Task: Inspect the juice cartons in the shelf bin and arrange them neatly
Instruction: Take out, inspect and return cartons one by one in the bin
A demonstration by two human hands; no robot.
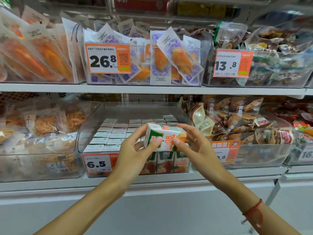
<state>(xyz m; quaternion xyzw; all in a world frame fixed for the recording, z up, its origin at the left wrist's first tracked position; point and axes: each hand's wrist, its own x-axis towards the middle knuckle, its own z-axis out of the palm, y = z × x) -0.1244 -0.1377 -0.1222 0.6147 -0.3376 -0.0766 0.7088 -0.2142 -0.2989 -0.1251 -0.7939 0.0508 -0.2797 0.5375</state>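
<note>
Juice carton (165,137) lies sideways, long axis left-right, above shelf bin (91,122). Left hand (135,150) and right hand (193,141) pinch opposite ends; neither nearer.

Open air in front of the shelf, nothing between the arms and the clear bin (94,126) – its top is uncovered, so the way in is from above, over the low front wall. Inside, upright cartons (108,134) pack the left and middle rows tight, no gap to slide fingers between them. Both hands, left hand (135,150) and right hand (194,143), hold a carton (165,138) sideways right over the front rim, blocking that corner. Overhead, the upper shelf board (152,89) caps the reach. Snack bins (254,150) crowd both flanks
</note>
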